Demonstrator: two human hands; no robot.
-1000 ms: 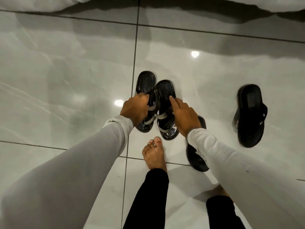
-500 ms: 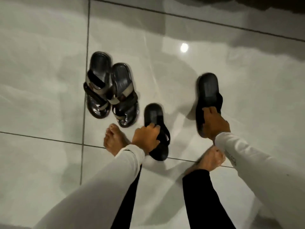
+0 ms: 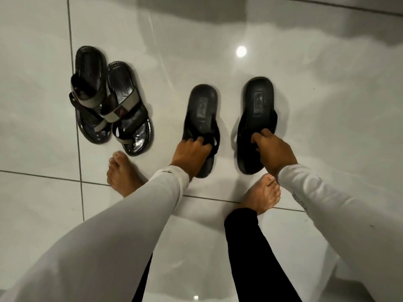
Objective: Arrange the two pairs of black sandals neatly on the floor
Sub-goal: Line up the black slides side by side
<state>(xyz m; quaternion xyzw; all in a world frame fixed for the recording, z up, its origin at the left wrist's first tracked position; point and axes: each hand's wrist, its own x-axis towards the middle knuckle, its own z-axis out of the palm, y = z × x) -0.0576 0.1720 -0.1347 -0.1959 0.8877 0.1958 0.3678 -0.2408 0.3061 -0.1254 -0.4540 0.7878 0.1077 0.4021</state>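
Two black sandals with grey straps [image 3: 111,103] lie side by side at the left, toes toward me, untouched. Right of them lie two plain black flip-flop sandals, roughly parallel with a gap between them. My left hand [image 3: 190,151] grips the strap of the left flip-flop [image 3: 201,114]. My right hand [image 3: 272,149] grips the strap of the right flip-flop [image 3: 257,110]. Both hands cover the toe ends of these sandals.
The floor is glossy white tile [image 3: 316,105] with dark grout lines and lamp reflections. My bare left foot [image 3: 124,175] stands just below the strapped pair, my bare right foot [image 3: 263,195] just below the right flip-flop. A dark shadowed edge runs along the top.
My hands left the strapped pair and took hold of the two flip-flops. The flip-flops have been drawn closer together and turned parallel, and the left one now lies further from my feet.
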